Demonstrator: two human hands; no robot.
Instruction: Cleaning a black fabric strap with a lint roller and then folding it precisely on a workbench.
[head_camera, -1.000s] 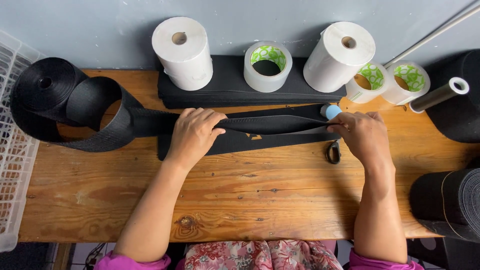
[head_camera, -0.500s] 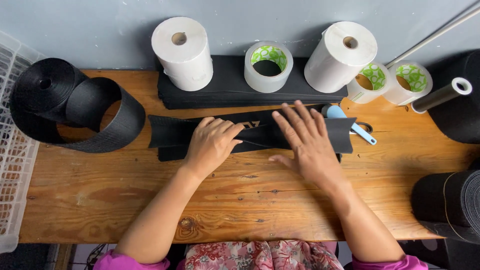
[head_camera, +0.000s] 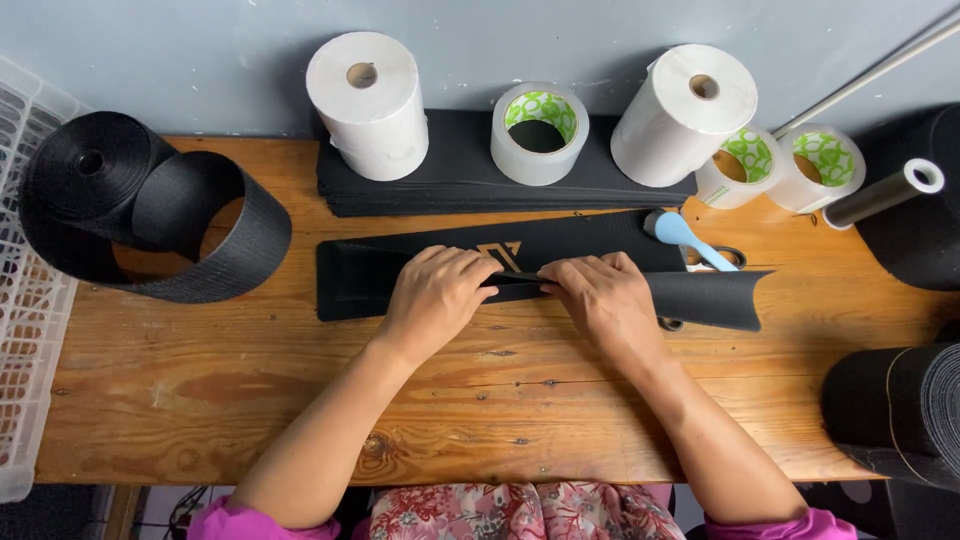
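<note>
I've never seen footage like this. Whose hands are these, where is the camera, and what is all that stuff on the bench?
There is no machine here: a person works with two bare hands, and the camera sits on their head, looking down. The left hand and right hand both press on a long black strip lying flat across a wooden table, fingertips meeting near its middle. Left of them lies a big roll of black webbing, partly unwound. Along the wall a stack of black strips carries two white paper rolls and a tape roll. Blue-handled scissors lie by the right hand, and a white basket stands at the far left.
</note>
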